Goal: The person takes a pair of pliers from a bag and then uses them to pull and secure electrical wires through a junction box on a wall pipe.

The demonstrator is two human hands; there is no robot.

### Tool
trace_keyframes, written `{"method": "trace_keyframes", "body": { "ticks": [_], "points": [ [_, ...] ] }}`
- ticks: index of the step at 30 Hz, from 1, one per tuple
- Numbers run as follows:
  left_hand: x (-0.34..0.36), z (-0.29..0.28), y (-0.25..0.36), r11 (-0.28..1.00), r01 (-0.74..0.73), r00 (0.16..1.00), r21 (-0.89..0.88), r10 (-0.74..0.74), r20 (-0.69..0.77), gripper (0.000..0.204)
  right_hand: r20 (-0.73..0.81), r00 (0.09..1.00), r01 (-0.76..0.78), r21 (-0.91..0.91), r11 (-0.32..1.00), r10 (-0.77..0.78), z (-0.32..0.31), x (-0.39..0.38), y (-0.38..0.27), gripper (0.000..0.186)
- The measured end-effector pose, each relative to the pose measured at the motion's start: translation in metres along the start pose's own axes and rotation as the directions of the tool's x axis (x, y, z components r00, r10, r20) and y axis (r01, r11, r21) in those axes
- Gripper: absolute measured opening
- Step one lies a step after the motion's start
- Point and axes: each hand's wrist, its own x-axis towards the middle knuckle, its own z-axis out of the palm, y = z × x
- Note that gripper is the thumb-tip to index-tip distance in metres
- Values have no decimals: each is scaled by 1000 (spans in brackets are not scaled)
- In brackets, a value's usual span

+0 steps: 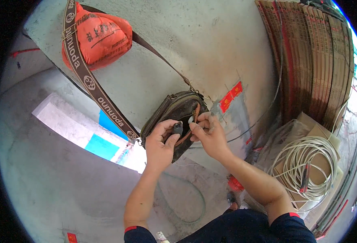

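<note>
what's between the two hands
In the head view: part of the dark bag with its tan edging, plus a small dark object in the left hand and a small whitish thing at the right hand.

Bare cement (211, 36), stacked brown cartons (314, 60) far right and coiled white cable (331, 162) near right are suggesting a building site.

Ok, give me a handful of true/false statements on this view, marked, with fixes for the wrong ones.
1. The left hand holds a small dark object. True.
2. The white cable coil lies left of the brown shoulder bag. False: the coil is to its right.
3. In view, the patterned strap passes in front of the orange plastic bag. True.
4. The right hand wears a glove. False: it is bare.
</note>
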Motion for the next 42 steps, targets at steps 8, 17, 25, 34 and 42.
{"method": "trace_keyframes", "body": {
  "ticks": [8, 17, 25, 34, 42],
  "points": [
    [10, -1, 20, 967, -193, 953, -167, 145, -265, 41, -48, 930, 343, -256, 904, -366, 1, -6, -2, 35],
    [19, 8, 42, 987, -72, 993, -147, 57, -99, 39, 246, 764, 588, -646, 487, -596, 12, 7, -25, 40],
    [17, 6, 38, 999, -37, 985, -17, 39, 167, 39, 127, 971, 223, -176, 959, -203, -2, 5, -3, 27],
    [10, 11, 23, 856, -297, 954, 423, 287, 89, 35, 212, 975, 60, 21, 998, -63, -8, -3, -15, 29],
    [10, 10, 10, 829, -315, 916, 462, 393, -81, 27, 243, 969, 35, 87, 996, -55, -8, -3, -13, 35]
  ]
}}
